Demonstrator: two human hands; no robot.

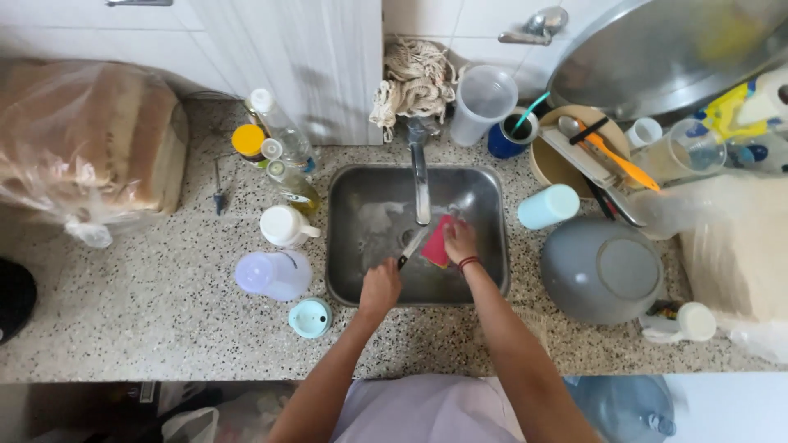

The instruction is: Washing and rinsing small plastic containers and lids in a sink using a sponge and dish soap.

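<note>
head view looks straight down on a speckled stone counter with a small steel sink set into it. both hands are inside the sink under the faucet. the left hand is closed around the dark handle of a kitchen knife, whose blade points up and away toward the faucet spout. the right hand, with a red band at the wrist, is clamped on a pink-red sponge and presses it against the knife blade, so sponge and blade touch near the middle of the basin.

left of the sink stand a white lidded cup, a clear tub with a pale purple lid, and a small teal lid near the front edge. behind them is a cluster of bottles, one with a yellow cap. a bagged loaf of bread lies at the far left.

right of the sink lies a pale blue cup on its side, and just beyond it a grey bowl sits upside down. behind these a round tray holds utensils, among them an orange-handled tool. a clear measuring jug stands behind the faucet beside a bunched net cloth. a large metal lid leans at the top right.
</note>
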